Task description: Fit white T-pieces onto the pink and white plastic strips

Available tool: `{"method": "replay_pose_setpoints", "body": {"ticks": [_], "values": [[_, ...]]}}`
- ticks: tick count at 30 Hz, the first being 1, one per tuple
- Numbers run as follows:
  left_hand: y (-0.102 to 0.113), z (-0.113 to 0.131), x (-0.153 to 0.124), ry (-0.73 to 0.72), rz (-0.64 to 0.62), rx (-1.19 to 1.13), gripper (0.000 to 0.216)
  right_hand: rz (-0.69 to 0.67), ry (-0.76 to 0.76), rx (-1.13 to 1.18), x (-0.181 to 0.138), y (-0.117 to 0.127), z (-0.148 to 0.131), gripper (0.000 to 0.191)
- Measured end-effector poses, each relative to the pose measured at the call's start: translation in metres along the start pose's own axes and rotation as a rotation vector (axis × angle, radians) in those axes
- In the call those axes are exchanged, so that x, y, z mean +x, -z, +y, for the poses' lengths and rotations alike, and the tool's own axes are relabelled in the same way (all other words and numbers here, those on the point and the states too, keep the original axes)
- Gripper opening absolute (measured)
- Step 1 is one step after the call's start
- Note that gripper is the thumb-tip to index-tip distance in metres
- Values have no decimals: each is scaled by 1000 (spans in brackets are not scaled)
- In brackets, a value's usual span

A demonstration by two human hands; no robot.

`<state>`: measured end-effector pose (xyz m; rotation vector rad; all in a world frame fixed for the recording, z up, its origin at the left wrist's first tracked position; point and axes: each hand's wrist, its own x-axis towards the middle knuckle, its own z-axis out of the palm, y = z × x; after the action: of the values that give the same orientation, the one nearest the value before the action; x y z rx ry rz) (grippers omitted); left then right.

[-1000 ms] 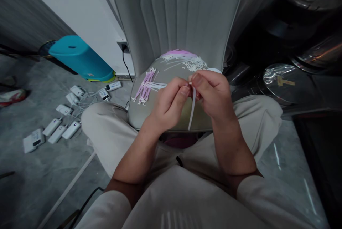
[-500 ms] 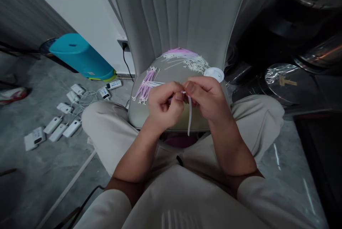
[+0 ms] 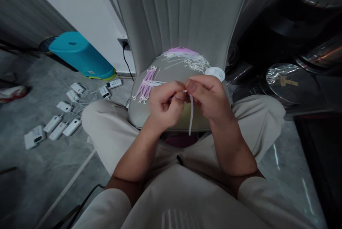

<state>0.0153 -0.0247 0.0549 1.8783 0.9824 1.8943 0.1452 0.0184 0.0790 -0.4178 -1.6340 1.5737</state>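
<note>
Narrow white plastic strip (image 3: 190, 115) hung almost straight down from between the person's hands, above the front edge of the seat of a grey channel-tufted upholstered chair (image 3: 139, 115). We saw the left hand (image 3: 165, 106) and right hand (image 3: 210, 97) close together at the top of the strip. A short white end ran across from the left thumb and forefinger, pressed together, to the right thumb and forefinger, clamped on the strip. The other fingers curled inward. The fingers hid the join, so we could not be sure that the short end belonged to the same strip.

Bundle of pink and white plastic ties (image 3: 145, 85) lay on the left side of the seat, nearest the left hand. Loose heap of pink and white strips and small white pieces (image 3: 184, 57) lay along the seat's rear edge, against the backrest. White round plastic disc (image 3: 214, 74) sat at the rear right edge, nearest the right hand.

Beige trousers (image 3: 104, 115) covered the person's knees on either side of the seat. Left of the chair, white rectangular electronic units (image 3: 57, 131) lay wired together on the grey floor, beyond them a teal plastic bin (image 3: 80, 56) on its side.
</note>
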Motion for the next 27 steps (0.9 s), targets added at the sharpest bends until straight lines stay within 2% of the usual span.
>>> {"method": "replay_pose_setpoints", "body": {"ticks": [6,9,18,27], "values": [[-1,-1,1,-40,-7,47,32,8,-40,25,0,3,0,35],[-1,-1,2,-62,-17,44,30,0,-72,15,0,4,-2,38],[0,-2,1,26,-54,42,39,-53,-39,51,2,10,4,41],[-1,-5,2,11,-65,31,38,-39,-57,90,3,10,6,37]]}}
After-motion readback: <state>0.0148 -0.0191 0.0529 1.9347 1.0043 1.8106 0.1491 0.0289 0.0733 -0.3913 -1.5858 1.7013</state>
